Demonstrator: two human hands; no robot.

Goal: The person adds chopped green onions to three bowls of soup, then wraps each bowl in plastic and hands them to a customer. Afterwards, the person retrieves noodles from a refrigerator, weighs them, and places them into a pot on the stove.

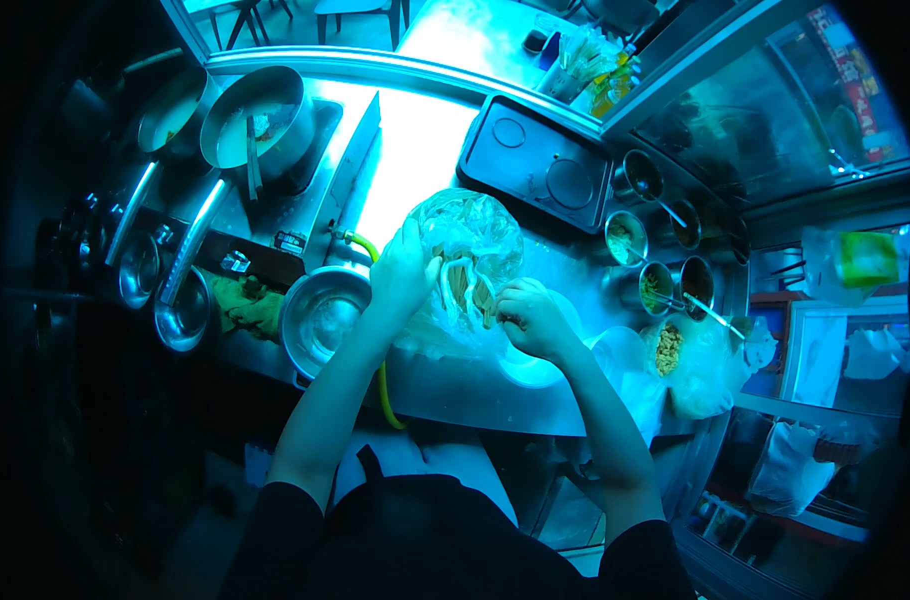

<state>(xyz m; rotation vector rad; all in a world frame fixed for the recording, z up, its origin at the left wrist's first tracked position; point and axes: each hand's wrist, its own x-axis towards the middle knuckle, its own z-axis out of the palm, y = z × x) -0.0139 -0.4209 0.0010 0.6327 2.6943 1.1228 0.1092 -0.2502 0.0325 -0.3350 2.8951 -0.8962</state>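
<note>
A clear plastic bag (470,217) lies spread on the steel counter in front of me, with flat, pale strips of food (464,283), perhaps noodles, showing at its opening. My left hand (404,274) holds the bag's left edge. At the right of the strips is my right hand (526,315), its fingers curled; whether they pinch a strip is hard to tell. Beneath and beside the right hand sit pale round bowls (530,371), partly hidden by it. An empty steel basin (326,319) stands left of the bag, beside my left forearm.
Two deep pans (294,142) (174,112) with pale liquid stand at the upper left, chopsticks (253,169) in one. A black lidded box (537,161) lies behind the bag. Steel containers (626,238) with spoons and bagged food (669,349) are at right. A yellow hose (384,394) hangs over the counter edge.
</note>
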